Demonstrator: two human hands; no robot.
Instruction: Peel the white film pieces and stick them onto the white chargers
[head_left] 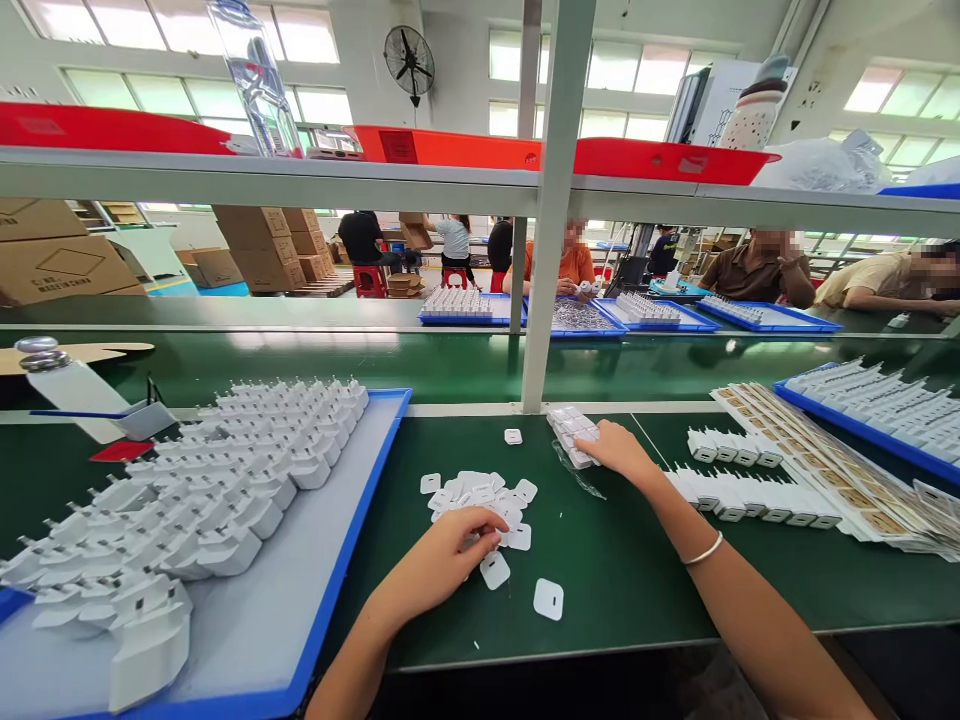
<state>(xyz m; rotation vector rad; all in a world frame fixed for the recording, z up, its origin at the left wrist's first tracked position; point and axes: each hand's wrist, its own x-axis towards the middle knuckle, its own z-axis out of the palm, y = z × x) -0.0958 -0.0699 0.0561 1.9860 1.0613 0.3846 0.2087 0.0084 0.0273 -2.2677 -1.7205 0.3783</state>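
Observation:
Over a loose pile of white square plastic covers (469, 492), my left hand (450, 555) bends its fingers down, thumb and index tips close together at the pile's near side. Whatever those tips hold, if anything, cannot be made out. Single covers lie around it, one with a small slot (548, 599) nearer the table edge. Farther off to the right, my right hand (619, 450) has its fingers closed on the near end of a pack of white pieces (573, 432) in clear plastic film. Its fingertips are partly hidden.
At left, a blue-edged tray (300, 610) bears rows of white plug adapters (247, 480). Right of my hand stand more adapters (750, 497), stacked card sheets (817, 460) and another blue tray (892, 440). A shelf post (551, 250) rises ahead; co-workers sit beyond.

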